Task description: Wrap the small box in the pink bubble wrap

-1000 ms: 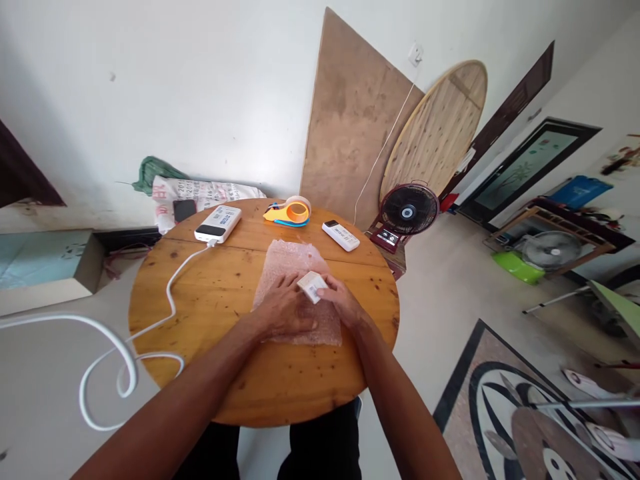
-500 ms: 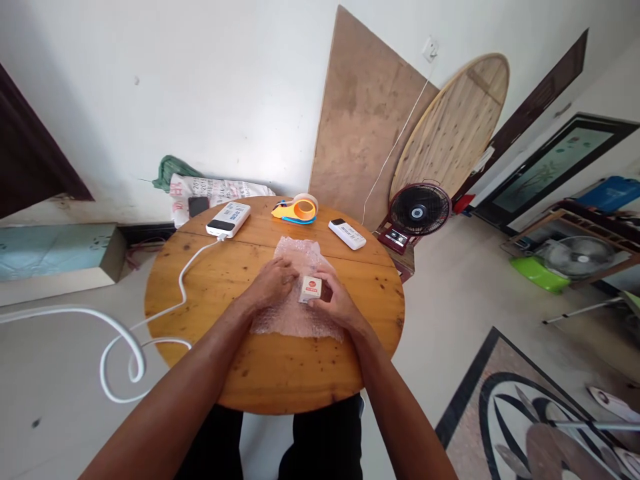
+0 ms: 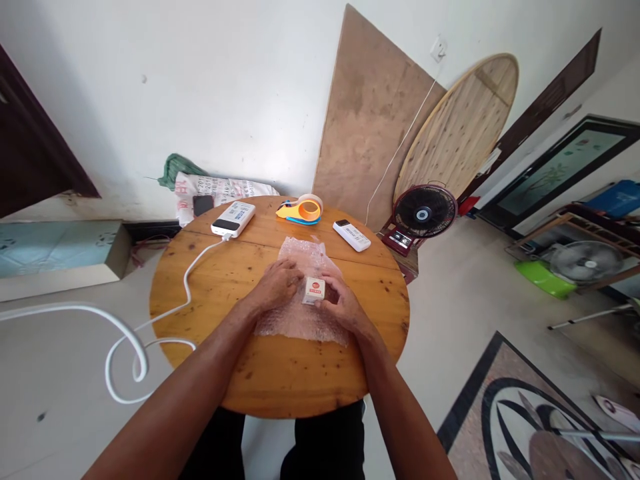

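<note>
A small white box [image 3: 315, 289] with red print stands on a sheet of pinkish, see-through bubble wrap [image 3: 300, 324]. My right hand [image 3: 343, 300] curls around the box's right side, its thumb at the lower front corner and its fingers behind. On the left part of the wrap rests my left hand [image 3: 277, 285], laid flat with fingers stretched toward the box. Both lie over the round wooden table [image 3: 295, 387].
Toward the table's back are a white power bank [image 3: 234, 219] with a white cable [image 3: 187, 280], an orange tape dispenser [image 3: 300, 211] and a second white power bank [image 3: 351, 235]. A dark fan [image 3: 421, 213] stands beyond the right edge.
The whole view has shifted slightly, with things appearing a little further right. The hands, box and bubble wrap keep nearly the same places relative to each other.
</note>
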Motion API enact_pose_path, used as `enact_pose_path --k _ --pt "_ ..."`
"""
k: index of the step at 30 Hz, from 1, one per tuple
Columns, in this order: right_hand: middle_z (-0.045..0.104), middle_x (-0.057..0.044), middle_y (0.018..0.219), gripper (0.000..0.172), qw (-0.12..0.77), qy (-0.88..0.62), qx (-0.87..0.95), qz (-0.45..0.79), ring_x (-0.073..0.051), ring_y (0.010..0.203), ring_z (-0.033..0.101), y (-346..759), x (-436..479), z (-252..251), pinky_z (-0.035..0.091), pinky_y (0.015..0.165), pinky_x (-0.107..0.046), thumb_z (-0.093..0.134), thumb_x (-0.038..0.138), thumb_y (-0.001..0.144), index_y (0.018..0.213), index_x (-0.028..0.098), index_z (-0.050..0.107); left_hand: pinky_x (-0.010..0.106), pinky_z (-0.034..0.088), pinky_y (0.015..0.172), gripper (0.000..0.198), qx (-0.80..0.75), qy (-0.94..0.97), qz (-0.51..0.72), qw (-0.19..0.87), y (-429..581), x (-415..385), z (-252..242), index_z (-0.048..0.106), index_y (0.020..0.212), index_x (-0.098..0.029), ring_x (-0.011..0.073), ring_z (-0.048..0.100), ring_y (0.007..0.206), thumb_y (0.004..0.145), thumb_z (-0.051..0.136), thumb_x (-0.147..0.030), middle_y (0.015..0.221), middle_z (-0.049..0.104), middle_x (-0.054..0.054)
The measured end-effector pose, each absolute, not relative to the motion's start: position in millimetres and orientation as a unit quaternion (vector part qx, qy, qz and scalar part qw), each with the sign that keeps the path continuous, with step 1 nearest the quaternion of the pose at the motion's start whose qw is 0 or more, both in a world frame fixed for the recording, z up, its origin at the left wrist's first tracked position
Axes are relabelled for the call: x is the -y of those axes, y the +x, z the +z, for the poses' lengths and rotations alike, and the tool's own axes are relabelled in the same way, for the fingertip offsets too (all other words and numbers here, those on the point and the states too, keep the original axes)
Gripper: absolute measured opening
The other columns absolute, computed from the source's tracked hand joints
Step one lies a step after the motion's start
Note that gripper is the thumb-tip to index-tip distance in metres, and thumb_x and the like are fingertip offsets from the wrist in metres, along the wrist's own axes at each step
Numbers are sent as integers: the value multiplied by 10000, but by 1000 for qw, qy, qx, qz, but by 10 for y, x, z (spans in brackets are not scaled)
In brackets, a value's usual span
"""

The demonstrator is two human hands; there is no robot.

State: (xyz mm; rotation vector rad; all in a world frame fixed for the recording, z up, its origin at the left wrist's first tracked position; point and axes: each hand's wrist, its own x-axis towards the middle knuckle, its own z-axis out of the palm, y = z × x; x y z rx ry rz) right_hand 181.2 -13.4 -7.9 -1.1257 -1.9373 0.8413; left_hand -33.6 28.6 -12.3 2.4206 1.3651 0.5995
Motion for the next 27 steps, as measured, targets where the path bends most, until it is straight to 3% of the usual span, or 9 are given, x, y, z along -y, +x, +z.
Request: enact_pose_path --k 10,19,27 --pt "481 -78 1331 486 359 -440 776 273 -232 1241 435 1776 176 -61 312 1070 -406 668 247 749 1211 230 519 441 322 1059 403 -473 842 216 144 -328 -285 -126 646 1105 -240 264 429 1259 750 467 -179 1309 526 95" --pt "487 -91 1327 510 349 -443 791 239 -233 1231 443 1775 172 -75 338 1046 -403 651 276 765 1246 221 490 427 315 1066 418 -471 847 208 132 -329 -275 -123 643 1100 -220 262 431 1255 730 458 -159 1286 536 107" --pt "448 -83 1379 531 347 -445 789 242 -233 1270 404 1752 198 -32 292 1078 -410 628 255 774 1281 231 471 428 318 1063 420 -483 841 201 138 -328 -283 -141 630 1119 -229 261 416 1268 735 468 -175 1314 518 101"
